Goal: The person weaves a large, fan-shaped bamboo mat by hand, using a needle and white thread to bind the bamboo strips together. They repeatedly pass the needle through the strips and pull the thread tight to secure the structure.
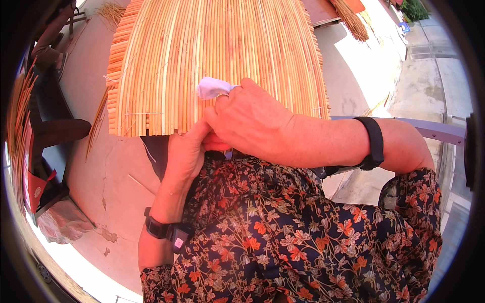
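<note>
A mat of straight pale reeds (222,40), tied with thin white thread, spreads before me. My right hand (242,116) is closed over the mat's front edge, pinching a crumpled pale lilac strip (212,87) that lies on the reeds. My left hand (187,149) is at the front edge just below my right one, thumb up against the reeds; its fingertips are partly hidden by my right hand and the mat, so what they hold is unclear. A bit of lilac material also shows beneath the hands.
Reed bundles stand at the far left (20,116) and upper right (348,20), near dark furniture (65,129). A person's leg (48,53) shows at the upper left. A purple-grey rail (439,130) runs to the right, above a concrete floor (86,182).
</note>
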Available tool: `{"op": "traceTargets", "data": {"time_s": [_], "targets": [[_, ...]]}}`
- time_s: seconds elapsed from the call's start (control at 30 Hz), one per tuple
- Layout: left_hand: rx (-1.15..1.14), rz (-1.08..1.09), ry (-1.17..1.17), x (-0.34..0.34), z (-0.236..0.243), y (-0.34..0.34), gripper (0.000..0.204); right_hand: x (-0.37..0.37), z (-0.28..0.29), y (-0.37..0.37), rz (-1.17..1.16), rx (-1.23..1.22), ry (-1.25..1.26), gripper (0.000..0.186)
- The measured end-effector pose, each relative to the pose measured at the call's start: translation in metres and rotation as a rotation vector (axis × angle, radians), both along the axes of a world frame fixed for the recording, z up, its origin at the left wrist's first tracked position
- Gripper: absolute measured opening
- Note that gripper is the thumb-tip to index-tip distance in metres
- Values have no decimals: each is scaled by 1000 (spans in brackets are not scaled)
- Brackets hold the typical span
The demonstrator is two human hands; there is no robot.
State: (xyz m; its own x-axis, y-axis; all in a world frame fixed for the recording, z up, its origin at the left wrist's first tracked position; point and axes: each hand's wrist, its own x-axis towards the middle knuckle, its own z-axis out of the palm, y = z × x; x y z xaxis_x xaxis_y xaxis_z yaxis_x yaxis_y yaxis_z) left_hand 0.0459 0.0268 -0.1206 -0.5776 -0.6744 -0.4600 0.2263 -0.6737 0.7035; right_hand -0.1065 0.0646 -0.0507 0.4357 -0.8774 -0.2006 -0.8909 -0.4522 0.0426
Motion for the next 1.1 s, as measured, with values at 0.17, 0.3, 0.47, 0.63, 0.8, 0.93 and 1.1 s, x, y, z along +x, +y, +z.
{"op": "traceTargets", "data": {"time_s": [0.17, 0.3, 0.47, 0.63, 0.8, 0.93, 1.1], "targets": [[-16, 22, -2, -1, -5, -2, 26, 3, -5, 3, -45, -86, 22, 23], [6, -6, 4, 2, -5, -3, 26, 3, -4, 3, -77, -73, -62, 33], [3, 60, 23, 0, -10, -5, 26, 1, -19, -1, -108, -110, -190, 43], [-9, -36, 7, 2, -2, -10, 27, -11, -11, -3, -97, -60, -311, 42], [75, -33, -62, 5, 1, -8, 27, -28, 0, 45, -49, -516, -592, 31], [97, -38, -146, 6, 20, 2, 28, -22, -23, 102, -408, 181, -1005, 20], [191, -43, -188, 6, 25, 15, 32, -25, -69, 90, -1074, 691, -1895, 20]]}}
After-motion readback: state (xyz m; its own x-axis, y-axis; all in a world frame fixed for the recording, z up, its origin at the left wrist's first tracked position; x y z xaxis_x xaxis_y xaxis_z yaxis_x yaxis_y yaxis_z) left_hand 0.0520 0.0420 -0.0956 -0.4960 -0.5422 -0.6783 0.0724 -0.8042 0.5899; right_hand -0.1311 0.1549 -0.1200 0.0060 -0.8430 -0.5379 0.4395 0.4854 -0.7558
